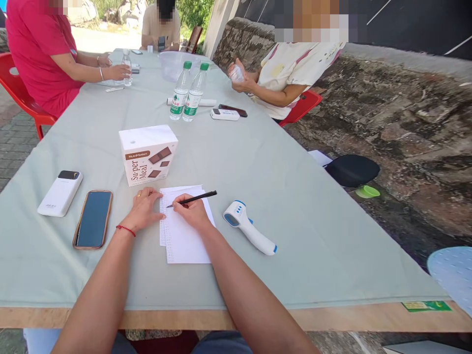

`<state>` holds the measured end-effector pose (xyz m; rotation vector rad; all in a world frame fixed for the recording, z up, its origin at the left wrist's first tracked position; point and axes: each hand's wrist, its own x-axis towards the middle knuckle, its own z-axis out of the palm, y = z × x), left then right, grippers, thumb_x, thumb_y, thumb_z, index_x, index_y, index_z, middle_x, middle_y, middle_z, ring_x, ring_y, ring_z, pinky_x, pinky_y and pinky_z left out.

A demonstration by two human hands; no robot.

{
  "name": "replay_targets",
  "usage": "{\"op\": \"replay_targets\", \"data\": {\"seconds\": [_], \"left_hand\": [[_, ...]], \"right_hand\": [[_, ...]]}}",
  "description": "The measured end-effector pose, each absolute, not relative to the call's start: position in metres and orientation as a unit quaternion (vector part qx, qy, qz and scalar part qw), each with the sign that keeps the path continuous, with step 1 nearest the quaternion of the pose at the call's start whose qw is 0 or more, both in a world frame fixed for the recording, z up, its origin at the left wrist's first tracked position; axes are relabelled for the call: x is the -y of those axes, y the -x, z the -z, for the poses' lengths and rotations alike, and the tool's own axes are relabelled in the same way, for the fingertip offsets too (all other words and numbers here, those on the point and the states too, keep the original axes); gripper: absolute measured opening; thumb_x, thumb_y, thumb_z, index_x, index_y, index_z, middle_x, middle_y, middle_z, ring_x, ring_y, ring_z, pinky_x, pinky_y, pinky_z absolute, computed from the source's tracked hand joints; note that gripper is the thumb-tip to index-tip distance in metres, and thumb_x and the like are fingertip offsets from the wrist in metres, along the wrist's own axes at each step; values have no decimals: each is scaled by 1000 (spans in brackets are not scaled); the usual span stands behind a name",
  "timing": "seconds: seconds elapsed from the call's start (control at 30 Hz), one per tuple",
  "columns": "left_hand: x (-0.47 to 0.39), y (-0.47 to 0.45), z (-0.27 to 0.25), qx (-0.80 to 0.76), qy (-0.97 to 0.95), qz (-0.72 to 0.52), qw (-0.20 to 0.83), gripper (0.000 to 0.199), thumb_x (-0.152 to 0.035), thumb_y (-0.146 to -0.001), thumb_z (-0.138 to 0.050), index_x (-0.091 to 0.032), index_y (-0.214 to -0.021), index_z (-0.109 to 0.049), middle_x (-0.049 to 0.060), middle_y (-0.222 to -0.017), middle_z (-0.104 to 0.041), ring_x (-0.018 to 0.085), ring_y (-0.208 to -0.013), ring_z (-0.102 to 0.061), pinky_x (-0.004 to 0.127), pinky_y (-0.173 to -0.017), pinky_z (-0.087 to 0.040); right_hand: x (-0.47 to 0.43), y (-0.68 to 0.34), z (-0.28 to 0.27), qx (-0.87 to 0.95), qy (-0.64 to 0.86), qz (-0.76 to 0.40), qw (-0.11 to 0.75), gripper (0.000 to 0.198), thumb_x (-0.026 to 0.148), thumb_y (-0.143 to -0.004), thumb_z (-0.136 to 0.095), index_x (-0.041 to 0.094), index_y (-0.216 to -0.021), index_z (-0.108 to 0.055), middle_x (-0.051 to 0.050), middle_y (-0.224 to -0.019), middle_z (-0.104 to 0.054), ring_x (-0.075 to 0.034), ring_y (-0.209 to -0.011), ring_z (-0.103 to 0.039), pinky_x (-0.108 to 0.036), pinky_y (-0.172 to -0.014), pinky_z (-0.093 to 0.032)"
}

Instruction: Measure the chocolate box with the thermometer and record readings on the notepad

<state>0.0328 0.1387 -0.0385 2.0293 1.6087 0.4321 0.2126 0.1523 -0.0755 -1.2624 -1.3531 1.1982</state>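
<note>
Here, pinches a black pen [199, 197] between thumb and fingers of the right hand [192, 212], with the tip pointing down at the far left part of the white sheets [190, 241]. Rests the left hand [145, 209] just beside, with loosely spread fingers and a thumb touching the sheets' left edge. Has the sheets between both hands, long axis running near to far; slants the pen from a tip close to the left thumb toward the far right. Seems to show small rows of marks along the left margins, too fine to read. Presents thin, matte paper on a softly creased grey-green cloth [313, 196]. Includes a stiff, boxy printed carton [148, 156] just beyond; at right, a curved thermometer [251, 230] in smooth white plastic with blue trim; at left, a flat, glossy phone [93, 219] and a rounded white power bank [61, 195].
</note>
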Motion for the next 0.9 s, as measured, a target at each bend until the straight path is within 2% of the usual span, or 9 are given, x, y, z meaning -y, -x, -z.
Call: {"op": "replay_targets", "data": {"seconds": [0.77,0.9], "left_hand": [[-141,-32,40,-583,-748,-160,273,55,-25,-66,-77,-24,-119,-61,9,-128,-48,32,-124,-43,49,-110,-31],[-141,-32,41,-580,-750,-165,272,54,-26,-66,-77,-26,-118,-61,7,-127,-48,32,-123,-43,50,-109,-32]], "right_hand": [[-149,-216,70,563,490,-514,422,11,32,-60,-62,21,-59,-60,3,-57,-57,-12,-55,-49,-26,-54,-40],[-149,-217,70,563,483,-522,422,11,30,-59,-61,20,-59,-59,3,-56,-56,-11,-54,-47,-25,-53,-39]]}}
